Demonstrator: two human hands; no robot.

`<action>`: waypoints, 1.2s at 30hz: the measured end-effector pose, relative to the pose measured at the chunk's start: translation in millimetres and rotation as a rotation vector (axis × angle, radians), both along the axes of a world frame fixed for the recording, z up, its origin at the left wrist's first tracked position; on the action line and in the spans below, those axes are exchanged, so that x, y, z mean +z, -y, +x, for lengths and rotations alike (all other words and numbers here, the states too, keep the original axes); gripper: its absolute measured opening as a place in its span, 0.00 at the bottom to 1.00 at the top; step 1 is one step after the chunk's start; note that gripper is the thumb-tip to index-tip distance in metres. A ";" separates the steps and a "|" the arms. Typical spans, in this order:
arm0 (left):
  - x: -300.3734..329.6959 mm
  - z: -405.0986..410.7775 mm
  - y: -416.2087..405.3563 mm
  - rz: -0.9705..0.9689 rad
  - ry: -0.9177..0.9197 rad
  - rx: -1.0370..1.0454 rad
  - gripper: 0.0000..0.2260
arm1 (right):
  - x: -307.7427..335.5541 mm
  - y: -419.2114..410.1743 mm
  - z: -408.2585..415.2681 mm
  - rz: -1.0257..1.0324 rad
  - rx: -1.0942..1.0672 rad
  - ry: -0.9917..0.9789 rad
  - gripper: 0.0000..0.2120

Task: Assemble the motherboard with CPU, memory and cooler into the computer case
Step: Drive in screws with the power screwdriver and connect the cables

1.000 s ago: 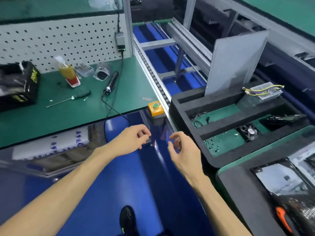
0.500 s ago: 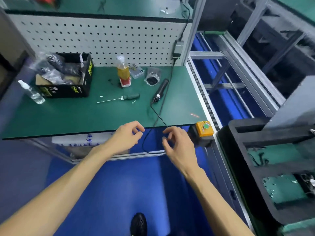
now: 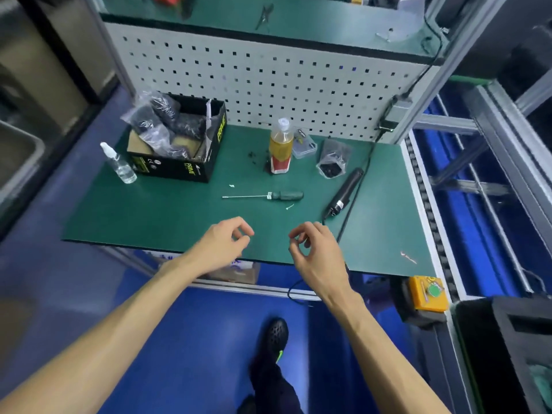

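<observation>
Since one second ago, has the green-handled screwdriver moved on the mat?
No. The screwdriver lies in front of the bottle exactly as before, with its tip pointing left; only the camera turned.

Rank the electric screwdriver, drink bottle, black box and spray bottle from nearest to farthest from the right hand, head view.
From the right hand:
1. Electric screwdriver, just beyond, slightly right.
2. Drink bottle, farther back, near the pegboard.
3. Black box, back left.
4. Spray bottle, far left.
</observation>
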State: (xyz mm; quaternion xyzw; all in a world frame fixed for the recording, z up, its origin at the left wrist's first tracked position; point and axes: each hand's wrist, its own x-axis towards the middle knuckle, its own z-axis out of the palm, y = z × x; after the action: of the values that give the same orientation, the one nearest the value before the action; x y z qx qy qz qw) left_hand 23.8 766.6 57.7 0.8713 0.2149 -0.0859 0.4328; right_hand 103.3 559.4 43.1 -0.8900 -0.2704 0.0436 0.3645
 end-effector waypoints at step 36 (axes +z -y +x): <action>-53.5 299.5 -1.7 -0.076 -0.085 -0.578 0.07 | -73.0 -31.6 198.6 -0.078 -0.686 -0.334 0.21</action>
State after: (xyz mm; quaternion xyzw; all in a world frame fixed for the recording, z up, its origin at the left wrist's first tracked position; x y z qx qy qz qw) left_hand 323.3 768.3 4.2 0.8752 -0.0276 -0.2498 0.4133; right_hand 301.9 591.0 -29.9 -0.9226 0.1081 0.0736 0.3629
